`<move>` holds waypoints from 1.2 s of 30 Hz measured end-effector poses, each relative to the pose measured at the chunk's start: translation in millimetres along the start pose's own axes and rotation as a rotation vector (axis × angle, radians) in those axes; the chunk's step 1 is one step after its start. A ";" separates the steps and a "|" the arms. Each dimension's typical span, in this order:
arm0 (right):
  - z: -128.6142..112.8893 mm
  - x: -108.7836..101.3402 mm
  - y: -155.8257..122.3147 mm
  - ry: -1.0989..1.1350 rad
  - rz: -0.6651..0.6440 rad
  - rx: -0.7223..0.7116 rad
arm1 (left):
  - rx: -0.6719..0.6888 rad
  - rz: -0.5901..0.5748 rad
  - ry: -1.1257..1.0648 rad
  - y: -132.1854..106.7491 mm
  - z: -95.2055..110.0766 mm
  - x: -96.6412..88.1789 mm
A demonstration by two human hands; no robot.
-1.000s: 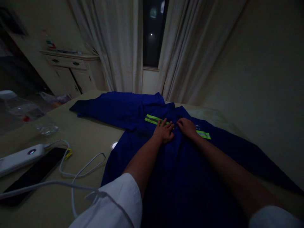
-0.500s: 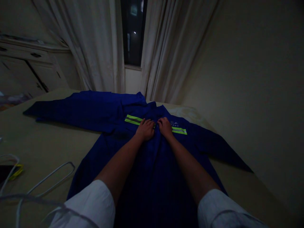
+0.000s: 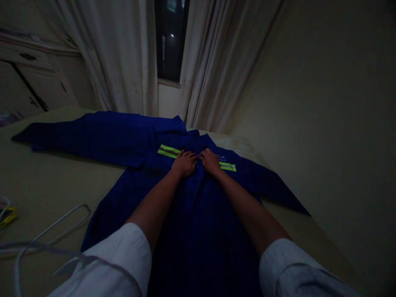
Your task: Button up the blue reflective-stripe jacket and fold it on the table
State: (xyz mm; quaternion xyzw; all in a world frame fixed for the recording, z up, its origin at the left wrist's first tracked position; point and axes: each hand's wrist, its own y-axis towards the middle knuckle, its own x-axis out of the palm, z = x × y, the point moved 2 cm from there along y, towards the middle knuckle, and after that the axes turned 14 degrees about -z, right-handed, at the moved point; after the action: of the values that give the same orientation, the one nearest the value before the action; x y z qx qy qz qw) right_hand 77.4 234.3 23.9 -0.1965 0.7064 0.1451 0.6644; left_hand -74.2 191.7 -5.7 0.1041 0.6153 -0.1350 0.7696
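Note:
A dark blue work jacket (image 3: 204,231) lies spread flat, its sleeves stretched out to both sides. Across its chest run two bands of yellow-green reflective tape (image 3: 168,151). My left hand (image 3: 185,163) and my right hand (image 3: 210,161) rest close together at the jacket's front near the collar. Fingers of both hands curl into the fabric there. Both white shirt cuffs show at the bottom of the view.
The jacket lies on a beige surface (image 3: 46,177). To its left are a white wire hanger (image 3: 62,225), a white cord and a yellow clip (image 3: 8,216). A pale cloth (image 3: 235,146) lies behind it, with curtains, a dark window, a wall and a cabinet beyond.
My view has swung right, so the white power strip and phone have left the picture. My hands have drawn closer together on the jacket front, with fingers more curled.

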 end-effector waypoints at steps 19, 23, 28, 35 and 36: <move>-82.0 -2.2 -295.7 0.096 -0.324 -0.582 | -0.006 0.001 -0.048 4.5 -1.1 7.0; -104.6 52.2 -349.4 0.061 -0.153 -0.536 | 0.024 0.045 -0.011 0.7 0.5 3.9; -122.1 61.9 -365.0 0.304 -0.098 -0.166 | 0.140 0.100 0.108 -20.7 23.3 -20.7; -146.3 37.0 -372.9 0.349 -0.036 0.024 | 0.098 -0.043 0.063 -128.1 110.9 -9.1; -148.5 34.6 -372.3 0.318 -0.051 0.029 | 0.095 -0.062 0.058 -147.3 121.2 -0.5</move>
State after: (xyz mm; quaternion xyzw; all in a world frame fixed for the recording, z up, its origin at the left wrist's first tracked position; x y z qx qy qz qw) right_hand 120.3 -165.8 21.4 -0.2254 0.7993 0.0849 0.5505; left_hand -12.4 13.5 22.4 0.1253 0.6332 -0.1849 0.7410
